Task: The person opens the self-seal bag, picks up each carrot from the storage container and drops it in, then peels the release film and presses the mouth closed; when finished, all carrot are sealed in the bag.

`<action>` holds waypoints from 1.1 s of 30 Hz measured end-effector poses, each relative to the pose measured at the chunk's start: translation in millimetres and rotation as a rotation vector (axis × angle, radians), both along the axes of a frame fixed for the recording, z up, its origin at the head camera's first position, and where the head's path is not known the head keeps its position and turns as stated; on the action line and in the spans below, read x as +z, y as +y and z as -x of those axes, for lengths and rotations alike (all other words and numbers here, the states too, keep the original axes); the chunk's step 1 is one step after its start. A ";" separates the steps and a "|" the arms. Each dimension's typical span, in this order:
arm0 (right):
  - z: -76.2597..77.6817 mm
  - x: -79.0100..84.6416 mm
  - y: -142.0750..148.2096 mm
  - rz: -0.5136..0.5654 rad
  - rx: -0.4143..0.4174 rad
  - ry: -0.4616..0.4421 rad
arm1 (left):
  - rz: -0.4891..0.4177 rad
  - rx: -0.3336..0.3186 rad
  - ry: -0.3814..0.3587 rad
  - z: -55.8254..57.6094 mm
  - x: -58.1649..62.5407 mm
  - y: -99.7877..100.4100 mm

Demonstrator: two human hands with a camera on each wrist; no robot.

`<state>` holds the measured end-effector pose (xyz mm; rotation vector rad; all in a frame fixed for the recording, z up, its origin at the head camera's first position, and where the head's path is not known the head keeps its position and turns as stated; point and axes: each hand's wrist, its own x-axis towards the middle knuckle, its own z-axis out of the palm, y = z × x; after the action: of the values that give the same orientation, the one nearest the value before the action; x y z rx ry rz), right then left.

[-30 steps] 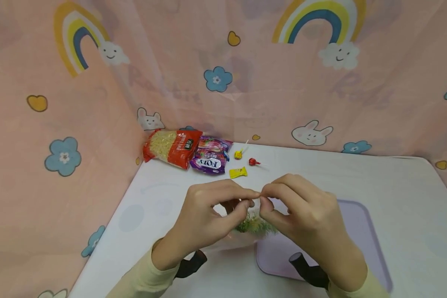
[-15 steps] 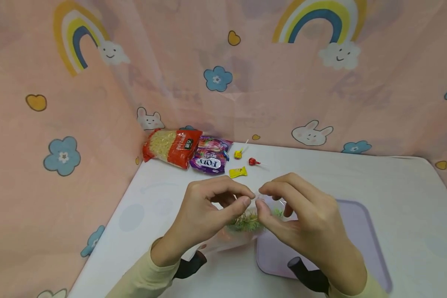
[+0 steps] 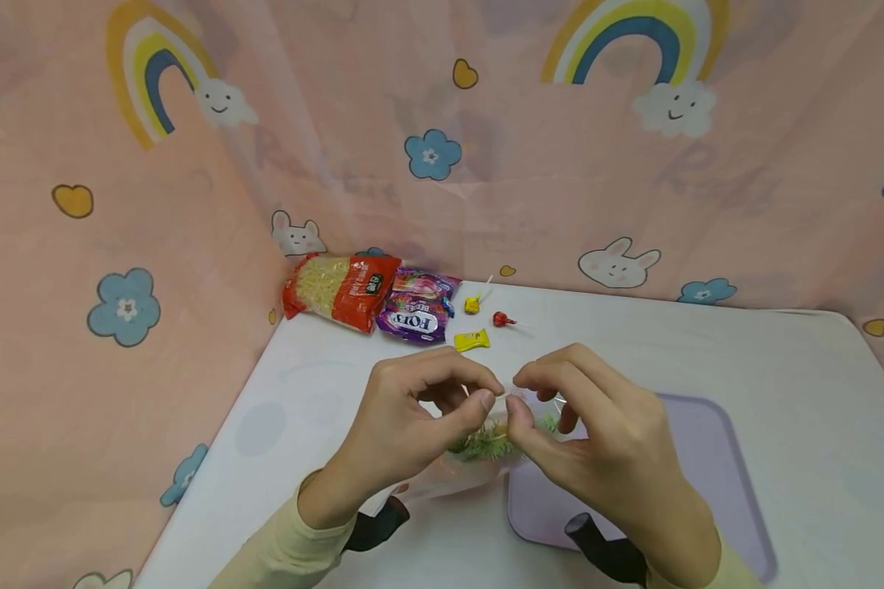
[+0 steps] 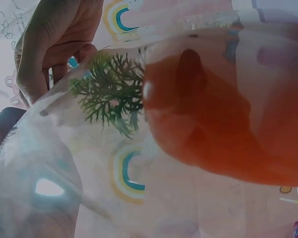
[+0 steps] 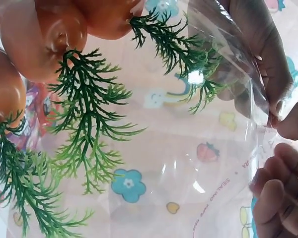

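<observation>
Both hands are up over the white table, thumbs and forefingers close together at the edge of a clear plastic bag. My left hand pinches that edge. My right hand has curled fingers on the bag too, its thumb and forefinger slightly apart around the seal strip. Inside the bag are orange artificial carrots with green plastic fronds; their lower parts are out of sight in the right wrist view. A large orange carrot body fills much of the left wrist view. Red "SEALING TAPE" lettering runs along the bag.
A lilac tray lies beneath and beside my right hand. Toward the back stand a red-and-clear food packet, a purple candy packet, a yellow lollipop, a red lollipop and a yellow-wrapped sweet. A patterned pink cloth hangs behind.
The two hands' fingertips touched one second ago; now a small gap separates them. My right thumb and forefinger have parted slightly, and the bag has shifted a little. Tray and sweets stay put.
</observation>
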<state>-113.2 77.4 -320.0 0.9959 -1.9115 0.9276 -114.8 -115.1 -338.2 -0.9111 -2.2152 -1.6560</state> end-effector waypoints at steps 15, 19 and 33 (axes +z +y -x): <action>-1.1 -0.9 -2.1 0.026 0.029 -0.011 | -0.007 0.001 0.050 -2.8 0.9 -0.5; -0.9 -1.4 -3.2 0.037 0.043 0.020 | -0.002 0.011 0.043 -4.0 2.0 -0.6; 0.6 0.5 -6.0 0.081 0.057 0.051 | -0.017 0.009 0.027 -4.5 3.1 0.3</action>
<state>-113.8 71.3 -319.4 1.0210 -1.7975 0.9951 -110.3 -114.8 -335.1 -0.9126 -2.1814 -1.6468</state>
